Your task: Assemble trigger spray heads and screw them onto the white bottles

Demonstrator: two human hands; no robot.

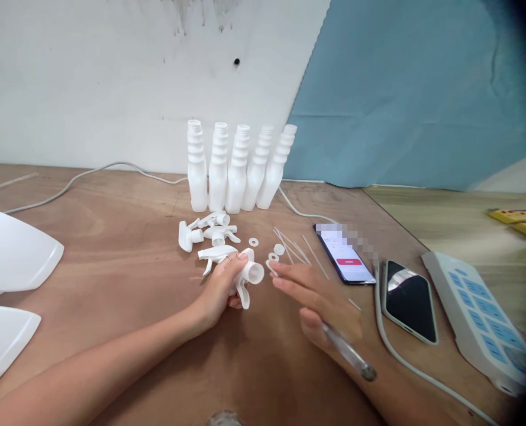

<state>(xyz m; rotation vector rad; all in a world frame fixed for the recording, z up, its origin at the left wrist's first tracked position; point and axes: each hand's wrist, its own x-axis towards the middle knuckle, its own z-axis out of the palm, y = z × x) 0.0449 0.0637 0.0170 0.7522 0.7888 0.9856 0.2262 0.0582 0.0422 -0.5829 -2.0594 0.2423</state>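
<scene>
My left hand (227,275) grips a white trigger spray head (254,273), its round collar opening turned toward my right hand. My right hand (311,296) is a little to the right, fingers stretched toward the white ring washers (274,257). One washer lies at its fingertips; whether it is pinched I cannot tell. A clear pen (349,355) is tucked between the thumb and palm of that hand. Several more spray heads (218,234) lie loose just beyond my left hand. Thin clear tubes (294,248) lie behind the right fingers.
Several white bottles (237,171) without caps stand in a row near the wall. On the right are a lit phone (345,254), a dark phone (409,302), a cable (380,319) and a power strip (480,319). White curved panels (14,251) sit at left.
</scene>
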